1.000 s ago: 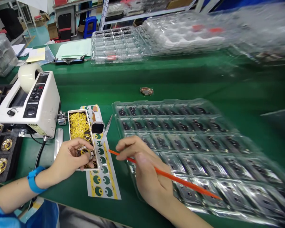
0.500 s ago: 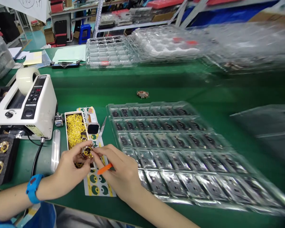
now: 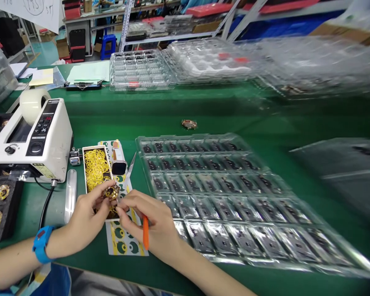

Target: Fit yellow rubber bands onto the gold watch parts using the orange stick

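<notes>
My left hand [image 3: 88, 211], a blue band on its wrist, pinches a round gold-and-black part [image 3: 111, 191] between thumb and fingers. My right hand [image 3: 151, 220] is closed on a slim tool with an orange handle [image 3: 146, 233]. Its fingertips meet close to the lower right edge of the round part; the tool's tip is too small to make out. Just beyond and below my left hand stands a white box [image 3: 85, 170] of yellow rings [image 3: 95, 166]. A sheet of yellow and green-looking round stickers [image 3: 123, 236] lies partly under the box and hands.
A white tape dispenser [image 3: 54, 139] stands at left beside a black foam tray [image 3: 6, 209] of gold round parts. A smartwatch [image 3: 119, 160] and pointed metal tweezers [image 3: 130, 166] lie past my hands. A large clear tray [image 3: 234, 193] of dark parts fills the right.
The orange handle has swung from slanting to nearly upright in my right hand. The round part has tilted in my left hand, and the view has shifted slightly.
</notes>
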Demonstrator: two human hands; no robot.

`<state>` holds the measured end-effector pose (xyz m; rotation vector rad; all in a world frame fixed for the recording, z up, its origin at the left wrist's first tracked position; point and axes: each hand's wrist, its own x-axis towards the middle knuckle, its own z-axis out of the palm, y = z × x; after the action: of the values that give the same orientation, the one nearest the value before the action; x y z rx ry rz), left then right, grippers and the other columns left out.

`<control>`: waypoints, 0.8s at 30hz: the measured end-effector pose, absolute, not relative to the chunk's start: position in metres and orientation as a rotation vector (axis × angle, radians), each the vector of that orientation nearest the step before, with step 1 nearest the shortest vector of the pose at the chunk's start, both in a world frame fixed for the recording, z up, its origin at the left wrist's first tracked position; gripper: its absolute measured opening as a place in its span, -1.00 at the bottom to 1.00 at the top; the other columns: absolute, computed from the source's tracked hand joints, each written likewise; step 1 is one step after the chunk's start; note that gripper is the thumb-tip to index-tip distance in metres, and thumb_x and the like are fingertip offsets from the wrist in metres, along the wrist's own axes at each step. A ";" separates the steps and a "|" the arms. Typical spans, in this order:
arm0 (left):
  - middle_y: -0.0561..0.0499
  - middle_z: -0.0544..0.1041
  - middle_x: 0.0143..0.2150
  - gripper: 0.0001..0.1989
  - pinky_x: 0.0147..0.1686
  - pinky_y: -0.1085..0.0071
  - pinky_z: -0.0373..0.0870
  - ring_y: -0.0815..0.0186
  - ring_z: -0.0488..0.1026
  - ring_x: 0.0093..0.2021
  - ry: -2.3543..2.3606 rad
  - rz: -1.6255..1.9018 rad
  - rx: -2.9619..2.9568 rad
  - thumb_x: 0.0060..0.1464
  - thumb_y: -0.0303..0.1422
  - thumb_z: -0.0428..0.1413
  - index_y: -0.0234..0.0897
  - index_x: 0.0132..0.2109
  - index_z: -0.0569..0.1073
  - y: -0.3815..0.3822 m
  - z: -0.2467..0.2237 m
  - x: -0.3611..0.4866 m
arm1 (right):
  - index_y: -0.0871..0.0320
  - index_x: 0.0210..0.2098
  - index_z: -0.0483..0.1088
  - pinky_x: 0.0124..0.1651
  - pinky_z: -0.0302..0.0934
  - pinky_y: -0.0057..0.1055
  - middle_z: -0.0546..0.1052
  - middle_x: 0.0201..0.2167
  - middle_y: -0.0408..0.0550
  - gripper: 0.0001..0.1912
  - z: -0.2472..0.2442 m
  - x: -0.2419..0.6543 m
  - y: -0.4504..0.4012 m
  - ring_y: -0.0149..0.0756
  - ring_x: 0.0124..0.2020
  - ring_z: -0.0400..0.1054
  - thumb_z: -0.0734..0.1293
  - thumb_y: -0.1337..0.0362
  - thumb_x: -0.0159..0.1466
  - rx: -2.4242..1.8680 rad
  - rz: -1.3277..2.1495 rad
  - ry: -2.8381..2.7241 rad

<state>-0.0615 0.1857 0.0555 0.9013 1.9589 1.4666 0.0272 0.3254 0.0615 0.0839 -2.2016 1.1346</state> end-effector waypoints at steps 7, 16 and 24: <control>-0.09 0.55 -0.07 -0.59 -0.21 0.49 0.49 0.30 0.52 -0.19 1.968 1.480 1.044 0.20 -0.45 -0.05 -0.27 0.19 0.32 0.188 0.062 -0.058 | 0.24 -0.30 0.37 -0.48 0.19 -0.51 0.45 -0.50 -0.08 -0.91 0.051 0.026 0.327 -0.43 -0.49 0.33 0.27 0.51 0.26 -0.034 0.849 -2.200; -0.11 0.49 0.06 -0.58 -0.13 0.38 0.49 0.17 0.51 -0.09 2.011 1.355 1.055 0.24 -0.42 -0.06 -0.24 0.23 0.29 0.182 0.064 -0.053 | 0.18 -0.42 0.30 -0.53 0.10 -0.54 0.35 -0.56 -0.19 -0.85 0.052 0.024 0.323 -0.49 -0.57 0.22 0.23 0.50 0.24 -0.080 0.896 -2.225; -0.18 0.50 0.03 -0.62 -0.15 0.27 0.52 0.08 0.51 -0.06 2.098 1.430 0.958 0.21 -0.32 -0.04 -0.32 0.13 0.39 0.182 0.057 -0.067 | 0.13 -0.51 0.22 -0.49 0.13 -0.58 0.30 -0.60 -0.25 -0.85 0.066 0.024 0.327 -0.51 -0.58 0.20 0.22 0.47 0.14 0.083 1.438 -2.150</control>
<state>-0.0672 0.1819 0.0569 0.9576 2.0978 1.4297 0.0238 0.3274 0.0664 0.0831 -2.1495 1.4385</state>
